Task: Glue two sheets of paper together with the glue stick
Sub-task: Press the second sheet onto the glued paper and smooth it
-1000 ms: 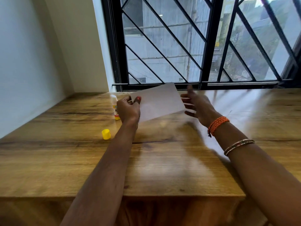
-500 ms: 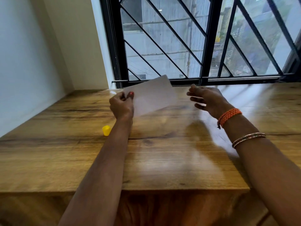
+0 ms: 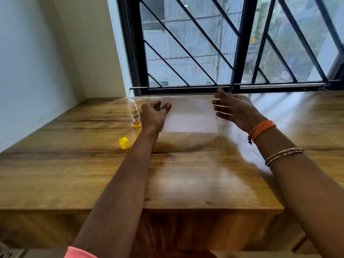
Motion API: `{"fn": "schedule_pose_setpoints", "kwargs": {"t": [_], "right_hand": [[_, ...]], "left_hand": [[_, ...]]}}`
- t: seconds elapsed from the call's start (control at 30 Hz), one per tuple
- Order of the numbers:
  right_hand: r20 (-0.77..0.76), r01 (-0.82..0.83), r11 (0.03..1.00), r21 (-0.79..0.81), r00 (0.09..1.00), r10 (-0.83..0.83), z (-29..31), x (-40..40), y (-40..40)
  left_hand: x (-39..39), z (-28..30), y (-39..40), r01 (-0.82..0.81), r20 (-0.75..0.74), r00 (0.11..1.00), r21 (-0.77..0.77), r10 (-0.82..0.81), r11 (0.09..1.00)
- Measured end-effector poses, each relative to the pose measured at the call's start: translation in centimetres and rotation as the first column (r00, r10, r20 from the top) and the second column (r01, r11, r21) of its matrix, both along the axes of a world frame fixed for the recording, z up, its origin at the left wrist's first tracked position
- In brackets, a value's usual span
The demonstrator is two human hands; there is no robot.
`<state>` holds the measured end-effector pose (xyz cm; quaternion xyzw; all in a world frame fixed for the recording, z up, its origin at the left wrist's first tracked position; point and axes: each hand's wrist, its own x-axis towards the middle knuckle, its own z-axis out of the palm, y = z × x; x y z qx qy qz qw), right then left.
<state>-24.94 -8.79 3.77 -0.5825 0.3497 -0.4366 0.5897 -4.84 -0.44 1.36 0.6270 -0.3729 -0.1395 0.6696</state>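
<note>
Head view: wooden counter [image 3: 74, 174] by a window.
Left hand [image 3: 153, 116]: pinching white paper [image 3: 189, 116].
Right hand [image 3: 236, 108]: fingers spread beside the paper.

Paper [image 3: 191, 116] in left hand [image 3: 153, 116]

- The worktop [image 3: 74, 174] is a broad slab of wood-grain board, warm brown with darker streaks, running back to the window frame and meeting a pale wall on the left.
- A glue stick [image 3: 134, 113] stands upright on it, uncapped, towards the back left.
- Its yellow cap [image 3: 124, 143] sits nearer the front edge, apart from the stick.
- Window light leaves a pale sheen across the middle and right.
</note>
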Motion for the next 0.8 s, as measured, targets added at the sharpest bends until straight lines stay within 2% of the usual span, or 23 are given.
{"fn": "schedule_pose_setpoints", "kwargs": {"t": [0.07, 0.27, 0.33, 0.4, 0.47, 0.57, 0.6, 0.67, 0.8], "right_hand": [[-0.053, -0.036, 0.999, -0.006, 0.998, 0.036, -0.1, 0.4, 0.3], [-0.216, -0.002, 0.998, 0.058, 0.976, 0.015, -0.4, 0.9, 0.7], [-0.233, 0.054, 0.998, 0.032, 0.971, -0.046, -0.1, 0.8, 1.0], [-0.26, 0.137, 0.986, -0.092, 0.953, -0.156, 0.4, 0.4, 1.6], [-0.335, 0.215, 0.917, -0.335, 0.883, -0.329, 0.3, -0.3, 2.6], [-0.445, 0.261, 0.762, -0.592, 0.683, -0.579, -0.3, -1.9, 5.1], [-0.476, 0.244, 0.737, -0.63, 0.628, -0.615, -0.7, -2.6, 6.0], [-0.548, 0.182, 0.743, -0.644, 0.567, -0.615, -1.4, -3.9, 7.5], [-0.654, 0.072, 0.789, -0.61, 0.516, -0.553, -2.4, -5.8, 9.9]], "left_hand": [[-0.1, 0.0, -0.1, 0.008, -0.007, 1.0, 0.006, -0.008, 1.0], [-0.7, 0.4, 0.3, 0.021, -0.013, 1.0, 0.016, -0.02, 1.0], [-1.1, 0.6, 0.6, 0.107, -0.028, 0.994, 0.059, -0.105, 0.993], [-1.7, 0.9, 1.0, 0.174, 0.001, 0.984, 0.15, -0.176, 0.973], [-2.3, 1.1, 1.3, 0.158, 0.115, 0.974, 0.262, -0.194, 0.952], [-4.1, 1.2, 2.2, 0.162, 0.221, 0.941, 0.37, -0.256, 0.915], [-4.9, 1.1, 2.7, 0.162, 0.254, 0.928, 0.387, -0.274, 0.908], [-6.6, 0.6, 3.7, 0.081, 0.416, 0.869, 0.415, -0.267, 0.906], [-8.8, -1.2, 5.3, -0.16, 0.693, 0.692, 0.419, -0.201, 0.894]]}}
